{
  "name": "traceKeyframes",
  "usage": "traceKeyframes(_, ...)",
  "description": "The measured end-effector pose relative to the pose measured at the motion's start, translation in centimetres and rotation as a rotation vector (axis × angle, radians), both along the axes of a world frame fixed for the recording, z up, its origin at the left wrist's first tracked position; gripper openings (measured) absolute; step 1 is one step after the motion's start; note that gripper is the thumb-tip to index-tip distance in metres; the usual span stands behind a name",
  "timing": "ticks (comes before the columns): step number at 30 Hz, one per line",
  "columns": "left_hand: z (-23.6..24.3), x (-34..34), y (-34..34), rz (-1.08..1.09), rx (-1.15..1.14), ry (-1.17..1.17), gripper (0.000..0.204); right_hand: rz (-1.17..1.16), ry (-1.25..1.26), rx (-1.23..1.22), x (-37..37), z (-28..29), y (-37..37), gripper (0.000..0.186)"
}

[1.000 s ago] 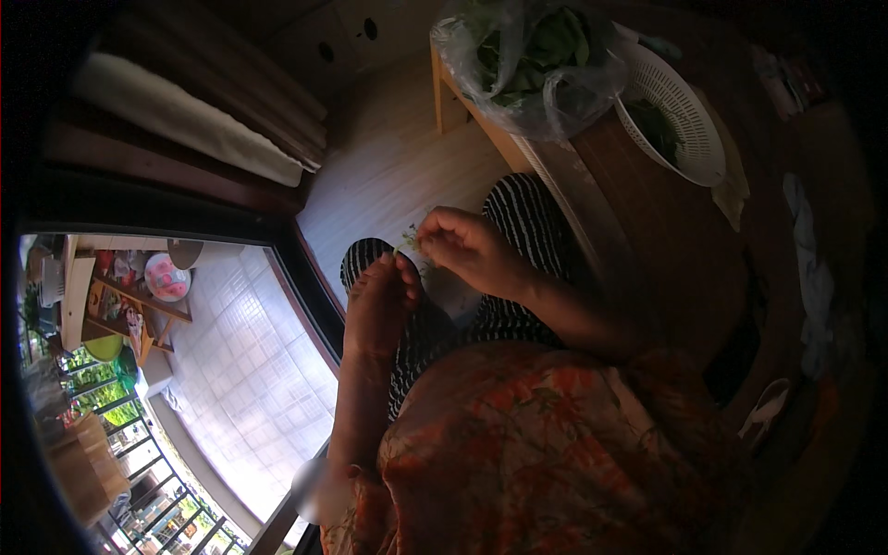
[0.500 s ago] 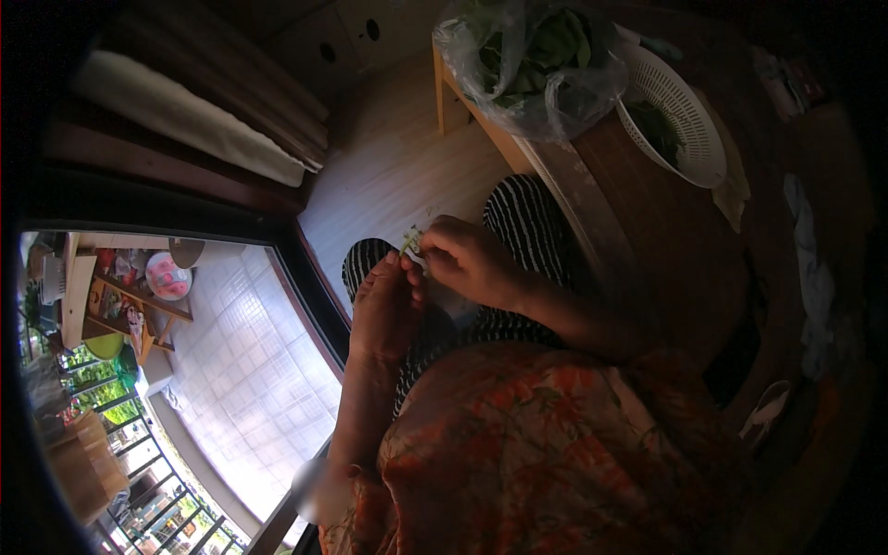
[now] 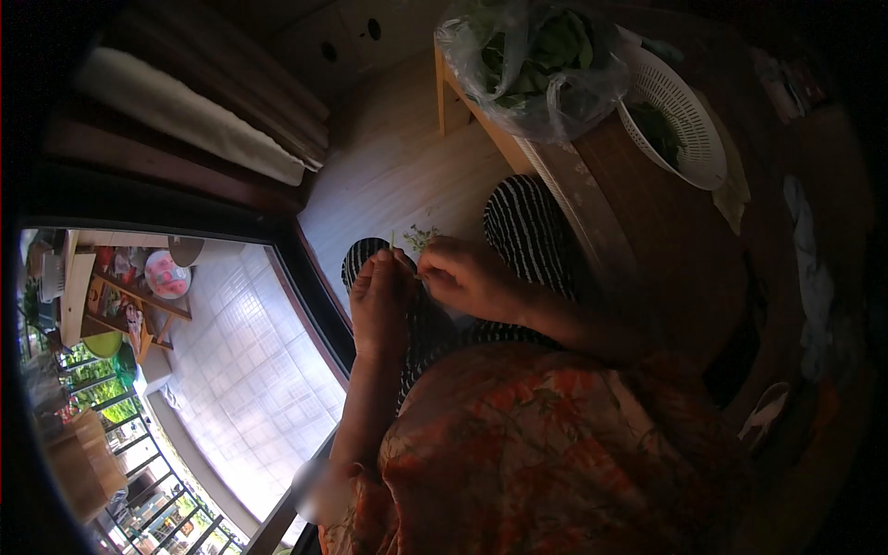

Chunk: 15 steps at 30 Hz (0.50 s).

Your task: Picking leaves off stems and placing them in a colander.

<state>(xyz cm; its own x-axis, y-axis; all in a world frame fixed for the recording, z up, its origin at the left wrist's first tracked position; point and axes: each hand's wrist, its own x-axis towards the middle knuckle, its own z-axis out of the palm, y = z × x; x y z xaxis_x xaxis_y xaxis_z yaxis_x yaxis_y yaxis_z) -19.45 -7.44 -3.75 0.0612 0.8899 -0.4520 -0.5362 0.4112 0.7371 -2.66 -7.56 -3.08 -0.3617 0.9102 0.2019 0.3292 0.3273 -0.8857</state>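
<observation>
My left hand (image 3: 381,301) and my right hand (image 3: 467,276) meet over my lap, fingertips pinched together on a thin green stem (image 3: 394,243) that sticks up between them. A small pile of green scraps (image 3: 423,237) lies on the pale wooden floor just beyond my hands. My knees in striped black-and-white trousers (image 3: 530,227) sit below the hands. What the fingers do at the stem's lower end is hidden.
A low wooden table (image 3: 592,203) stands to my right, bearing a clear plastic bag of leafy greens (image 3: 541,55) and a white colander (image 3: 680,116) with greens. To my left a dark window frame (image 3: 305,268) overlooks a tiled yard.
Both hands have drawn closer together and nearer my body; the right hand has shifted from beyond the left hand to beside it, fingertips touching.
</observation>
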Motion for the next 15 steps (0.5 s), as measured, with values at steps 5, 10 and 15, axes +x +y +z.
traceKeyframes(5, 0.5, 0.3, 0.3, 0.065, -0.069, -0.133, 0.018, -0.006, 0.009, 0.050, 0.3, -0.8, -0.2, 0.009)
traceKeyframes(10, -0.7, -1.9, 1.1, 0.136, -0.067, -0.235, 0.017, -0.040, 0.044, -0.003, 1.2, -0.7, -0.9, 0.009)
traceKeyframes(15, -2.3, -6.0, 1.6, 0.089, 0.048, -0.269, 0.017, -0.074, 0.018, -0.037, 2.7, -0.5, -0.3, 0.010)
